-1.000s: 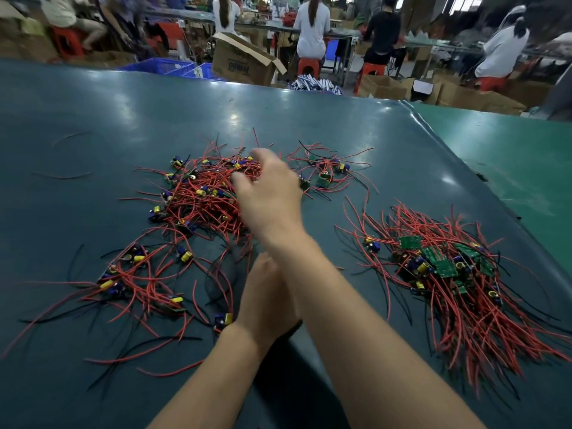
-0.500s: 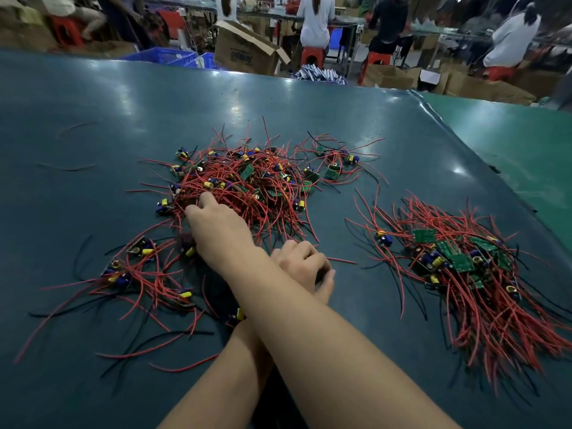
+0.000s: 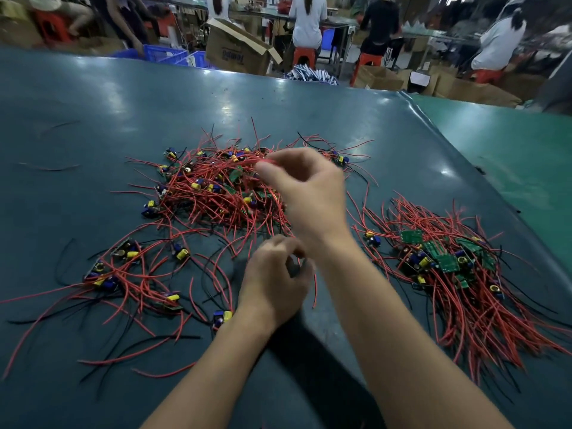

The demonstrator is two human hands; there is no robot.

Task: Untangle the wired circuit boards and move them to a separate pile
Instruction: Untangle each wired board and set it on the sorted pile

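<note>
Now, tangled heap [image 3: 216, 193]: red-wired circuit boards knotted together at the middle of the desk, far from the person, with a looser scatter [image 3: 130, 274] trailing to the near left.
Right hand [image 3: 306, 196]: raised over the right edge of the heap, thumb and forefinger pinching red wires [image 3: 247, 164] that stretch leftward into the knot; half a second ago it lay low on the heap's near-left edge, so it has lifted and swung right, drawing wires up.
Left hand [image 3: 275, 277]: near the middle of the desk, below the right forearm, fingers curled; it seems to pinch a thin red wire [image 3: 314, 289] hanging beside it, though blur makes that uncertain.
What the change means: judging by the taut strands, one board is being teased free; it has not come clear of the knot yet.
Sorted pile [image 3: 448, 264]: boards with wires combed toward the near right, well apart from the heap, on the right.
Desk [image 3: 93, 113]: dark teal sheet, with a few stray wire offcuts at far left.
Background: seated workers, cardboard boxes and blue crates beyond the far edge.
</note>
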